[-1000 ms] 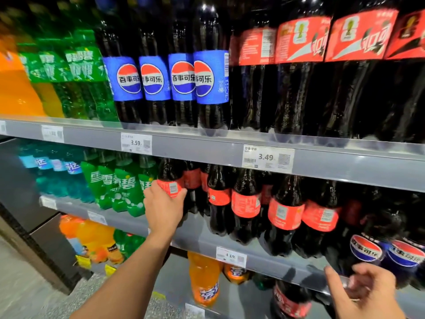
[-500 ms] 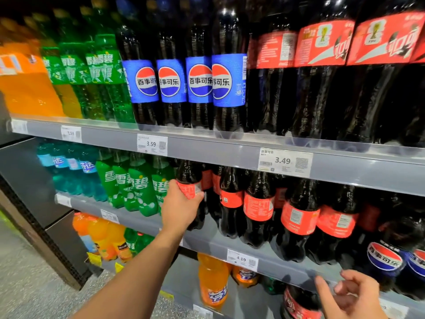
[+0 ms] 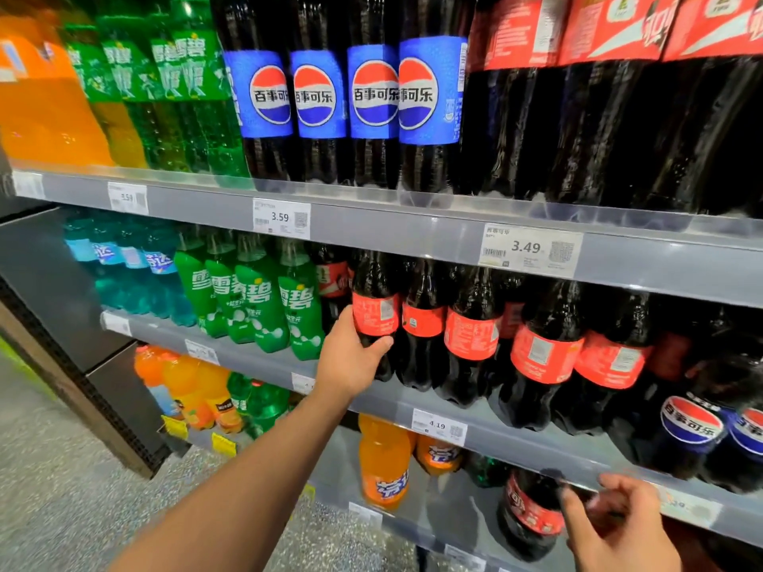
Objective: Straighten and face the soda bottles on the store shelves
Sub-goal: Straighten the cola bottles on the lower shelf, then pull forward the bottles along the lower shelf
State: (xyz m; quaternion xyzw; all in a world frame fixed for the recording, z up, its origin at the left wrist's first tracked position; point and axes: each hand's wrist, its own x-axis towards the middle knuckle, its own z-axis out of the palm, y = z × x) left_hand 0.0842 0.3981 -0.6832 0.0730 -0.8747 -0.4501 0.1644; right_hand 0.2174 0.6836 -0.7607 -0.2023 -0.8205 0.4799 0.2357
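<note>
Left hand [image 3: 351, 361] grips a red-labelled cola bottle [image 3: 375, 311] upright on the middle shelf [image 3: 512, 443]; right hand [image 3: 619, 526], fingers loosely curled, holds nothing near that shelf's front edge.

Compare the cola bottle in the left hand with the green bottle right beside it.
The cola bottle is dark with a red label; the green bottle is green all over. The cola bottle's label shows small print, the green bottle's big white characters. The left hand grips the cola bottle; the green bottle is not held. Both stand on the middle shelf.
</note>
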